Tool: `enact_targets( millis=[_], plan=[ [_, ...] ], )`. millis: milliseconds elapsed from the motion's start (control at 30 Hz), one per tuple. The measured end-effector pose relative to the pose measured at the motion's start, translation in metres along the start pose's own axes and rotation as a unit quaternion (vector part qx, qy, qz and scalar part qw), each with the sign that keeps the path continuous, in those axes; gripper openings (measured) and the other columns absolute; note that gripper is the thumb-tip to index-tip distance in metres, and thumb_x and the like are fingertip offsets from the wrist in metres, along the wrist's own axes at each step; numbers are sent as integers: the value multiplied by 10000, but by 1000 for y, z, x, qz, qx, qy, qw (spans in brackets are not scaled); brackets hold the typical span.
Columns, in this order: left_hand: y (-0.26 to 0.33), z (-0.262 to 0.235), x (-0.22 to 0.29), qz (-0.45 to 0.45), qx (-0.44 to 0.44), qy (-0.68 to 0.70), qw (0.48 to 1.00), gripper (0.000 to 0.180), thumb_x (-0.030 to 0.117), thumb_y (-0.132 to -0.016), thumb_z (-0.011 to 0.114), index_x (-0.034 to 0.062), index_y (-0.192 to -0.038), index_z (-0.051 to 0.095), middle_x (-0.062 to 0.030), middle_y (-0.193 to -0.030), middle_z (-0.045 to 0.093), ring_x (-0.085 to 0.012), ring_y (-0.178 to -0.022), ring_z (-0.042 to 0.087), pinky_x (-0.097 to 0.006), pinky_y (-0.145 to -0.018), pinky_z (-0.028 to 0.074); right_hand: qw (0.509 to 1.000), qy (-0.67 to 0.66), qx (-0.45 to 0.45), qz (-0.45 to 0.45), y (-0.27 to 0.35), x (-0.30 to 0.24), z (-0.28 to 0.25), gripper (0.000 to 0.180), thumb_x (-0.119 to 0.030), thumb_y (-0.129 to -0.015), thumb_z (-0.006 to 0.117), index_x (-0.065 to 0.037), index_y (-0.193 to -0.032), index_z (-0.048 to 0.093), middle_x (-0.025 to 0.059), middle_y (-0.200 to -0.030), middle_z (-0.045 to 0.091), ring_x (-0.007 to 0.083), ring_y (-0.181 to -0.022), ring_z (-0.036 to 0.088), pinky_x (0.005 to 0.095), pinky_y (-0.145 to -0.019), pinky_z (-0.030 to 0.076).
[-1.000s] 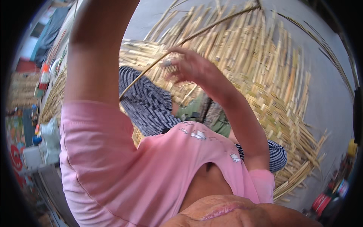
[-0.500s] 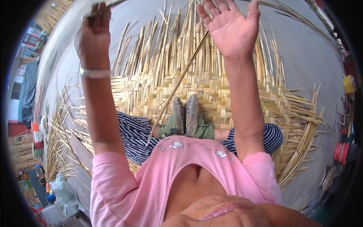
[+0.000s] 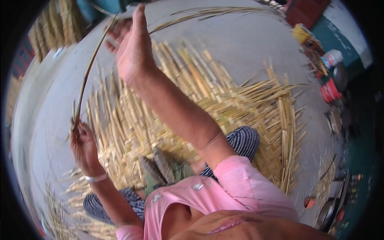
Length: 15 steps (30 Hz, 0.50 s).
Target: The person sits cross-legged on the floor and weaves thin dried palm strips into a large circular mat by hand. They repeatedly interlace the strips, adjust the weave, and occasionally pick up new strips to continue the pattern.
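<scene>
A long, thin strip of cane or reed [image 3: 85, 76] rises in a slight bend at the left. My left hand [image 3: 84, 147], with a pale bangle on its wrist, is closed around the strip's lower end. Higher up, my right hand [image 3: 134, 50] reaches across beside the strip's upper part. Its thumb points up and its fingers are apart, somewhat blurred; whether they touch the strip is unclear. Below my arms lies a partly woven mat [image 3: 236, 112] of flat yellowish strips, with unwoven ends fanning out at its far side. I sit on it with my shoes [image 3: 158, 164] together.
Loose strips [image 3: 208, 12] lie on the grey floor beyond the mat. Tall bundles of stalks [image 3: 60, 24] stand at the far left. Along the right are a red container [image 3: 330, 91], a yellow object [image 3: 301, 33] and scattered thin stalks [image 3: 325, 178].
My view has swung round. My left hand has come down, gripping the strip's lower end. My right hand has moved left across my front, from palm-up spread to beside the strip.
</scene>
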<state>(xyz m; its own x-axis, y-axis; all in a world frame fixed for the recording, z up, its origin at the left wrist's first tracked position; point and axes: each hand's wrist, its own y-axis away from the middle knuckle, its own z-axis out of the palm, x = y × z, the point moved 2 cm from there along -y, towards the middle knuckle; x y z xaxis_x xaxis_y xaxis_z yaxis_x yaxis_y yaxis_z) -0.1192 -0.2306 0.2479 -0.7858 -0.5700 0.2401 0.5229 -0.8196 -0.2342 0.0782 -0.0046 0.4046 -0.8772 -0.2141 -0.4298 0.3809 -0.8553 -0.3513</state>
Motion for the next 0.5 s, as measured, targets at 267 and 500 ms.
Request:
enact_targets(
  millis=[267,500],
  plan=[
    [2,-6,-30,5,34,-18,999,246,74,-1066,478,-99,-1192,600,-237,-1216,684,-319,-1129,652,-442,-948,549,991,-54,-110,53,21,-36,36,504,-653,-1008,515,-149,-1031,523,42,-907,693,136,-829,654,327,-764,479],
    [-4,-44,7,-17,43,-28,999,215,147,-1056,549,-48,-1071,635,-206,-1094,717,-289,-968,673,-426,-869,551,997,13,-72,9,20,-54,18,268,-309,-1098,469,-71,-1124,589,118,-873,709,210,-728,666,371,-682,533]
  ],
)
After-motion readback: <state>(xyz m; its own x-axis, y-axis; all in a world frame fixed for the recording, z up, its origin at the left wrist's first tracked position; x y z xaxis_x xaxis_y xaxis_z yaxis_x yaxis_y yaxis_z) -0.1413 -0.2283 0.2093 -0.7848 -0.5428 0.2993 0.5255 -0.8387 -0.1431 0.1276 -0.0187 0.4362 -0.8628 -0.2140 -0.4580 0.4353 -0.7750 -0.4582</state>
